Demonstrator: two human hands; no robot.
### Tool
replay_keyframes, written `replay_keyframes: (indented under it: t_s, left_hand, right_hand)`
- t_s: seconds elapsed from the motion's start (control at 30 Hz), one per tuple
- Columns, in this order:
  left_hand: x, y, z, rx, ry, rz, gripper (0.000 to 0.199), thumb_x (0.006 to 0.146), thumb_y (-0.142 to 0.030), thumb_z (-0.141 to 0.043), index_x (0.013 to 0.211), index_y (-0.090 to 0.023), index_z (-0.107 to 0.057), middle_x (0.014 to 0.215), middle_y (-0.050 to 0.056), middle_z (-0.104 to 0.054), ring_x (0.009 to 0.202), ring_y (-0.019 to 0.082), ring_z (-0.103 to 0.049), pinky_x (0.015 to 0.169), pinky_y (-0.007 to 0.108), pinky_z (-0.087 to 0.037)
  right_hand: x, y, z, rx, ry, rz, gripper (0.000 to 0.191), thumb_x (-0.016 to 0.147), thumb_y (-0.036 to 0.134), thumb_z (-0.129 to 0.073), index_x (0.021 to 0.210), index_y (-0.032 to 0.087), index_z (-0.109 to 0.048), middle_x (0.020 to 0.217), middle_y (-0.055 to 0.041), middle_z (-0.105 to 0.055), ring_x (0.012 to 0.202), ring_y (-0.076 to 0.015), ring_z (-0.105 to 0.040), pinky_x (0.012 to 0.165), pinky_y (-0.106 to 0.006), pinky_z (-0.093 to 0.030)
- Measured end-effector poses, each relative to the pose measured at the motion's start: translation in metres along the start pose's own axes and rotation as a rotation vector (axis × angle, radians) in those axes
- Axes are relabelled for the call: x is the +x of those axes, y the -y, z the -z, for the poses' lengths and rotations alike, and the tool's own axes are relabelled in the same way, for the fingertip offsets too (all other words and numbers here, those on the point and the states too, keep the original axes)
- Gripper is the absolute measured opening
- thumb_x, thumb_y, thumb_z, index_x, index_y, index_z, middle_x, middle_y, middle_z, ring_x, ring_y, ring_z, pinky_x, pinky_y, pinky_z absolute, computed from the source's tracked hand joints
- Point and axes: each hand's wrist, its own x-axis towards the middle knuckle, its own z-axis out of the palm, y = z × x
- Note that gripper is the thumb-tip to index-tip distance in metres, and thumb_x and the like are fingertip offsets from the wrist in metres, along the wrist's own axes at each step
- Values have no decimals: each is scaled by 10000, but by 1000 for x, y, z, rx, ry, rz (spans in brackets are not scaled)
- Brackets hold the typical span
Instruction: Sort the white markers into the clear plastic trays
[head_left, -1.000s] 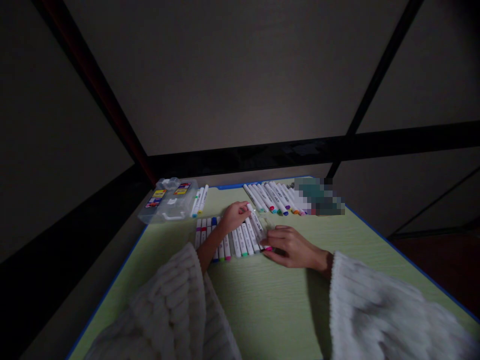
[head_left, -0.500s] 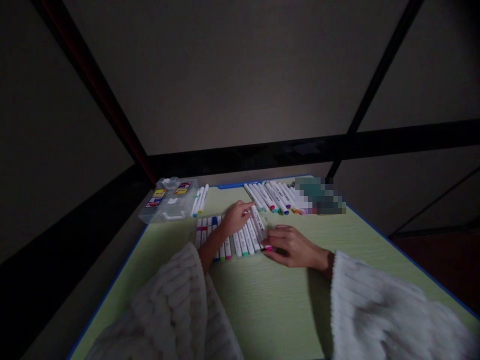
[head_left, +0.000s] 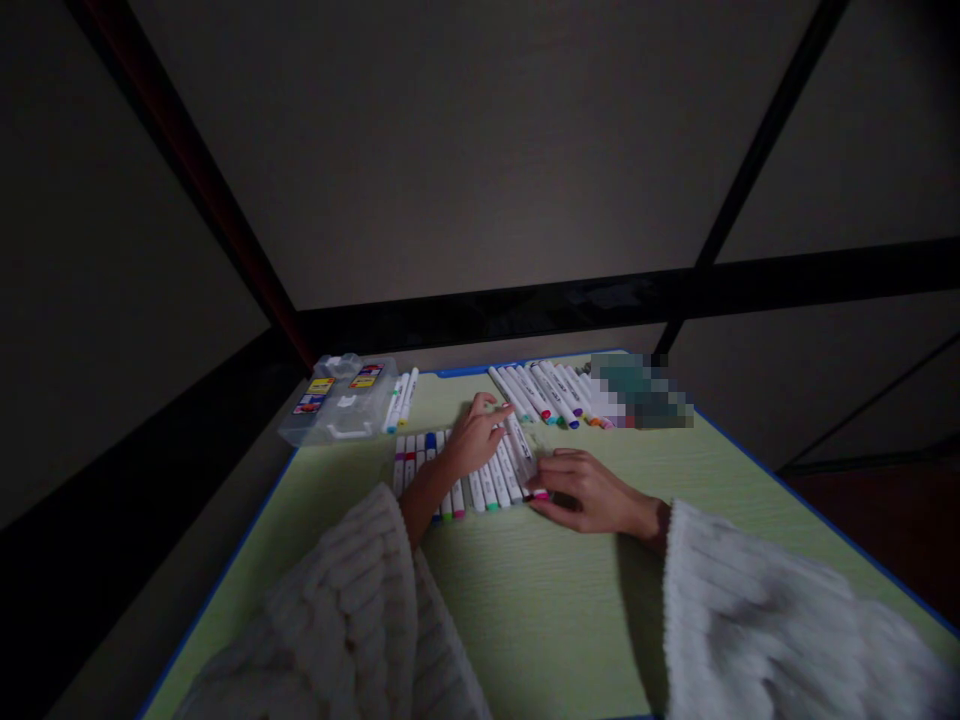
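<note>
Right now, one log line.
left hand: far end of slanted marker; right hand: marker's near end; marker row: partly hidden by left hand; clear case: far left of table

both arms stretched forward from the lower edge of the view, their forearms angled inward. the left hand (head_left: 477,442) sat slightly farther out than the right, its back turned up, with the index finger held fairly straight toward the right and another finger raised behind it. below it, the left wrist (head_left: 422,505) was bare. the right hand (head_left: 583,490) pointed leftward, fingers bent and thumb lower, a gap between them; its fingertips were too dim to read clearly.
</note>
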Motion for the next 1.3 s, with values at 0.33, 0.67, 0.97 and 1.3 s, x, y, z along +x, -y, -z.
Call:
replay_keyframes:
  t_s: [0.33,0.67,0.97,1.3]
  left_hand:
    - [3,6,-4,32,15,-63,442,782,-74,-402,1202,-167,-504,1202,78,-515,1106,185,-461,993,346,-347]
    - [3,8,-5,26,-5,-82,455,772,-52,-382,1194,-160,-511,1195,79,-524,1102,181,-465,990,346,-352]
    - [4,8,-8,33,-23,-76,478,774,-31,-348,1191,-191,-519,1181,59,-540,1085,163,-478,978,320,-364]
    - [1,6,-6,57,-11,-72,486,765,-32,-356,1214,-155,-494,1086,69,-587,993,167,-508,937,319,-383]
  right_hand:
    - [3,1,1,41,-7,-8,176,841,246,-456,764,150,-583,653,-23,-523,603,-127,-461,579,-252,-340]
    - [2,0,0,45,-10,-9,181,846,260,-458,780,153,-588,664,-24,-524,617,-131,-473,594,-254,-356]
    - [1,0,-1,61,-15,-26,185,847,267,-461,792,147,-591,668,-31,-531,620,-137,-484,589,-255,-374]
    - [1,1,0,43,-19,-15,188,844,265,-460,807,147,-601,673,-32,-535,619,-137,-484,578,-256,-373]
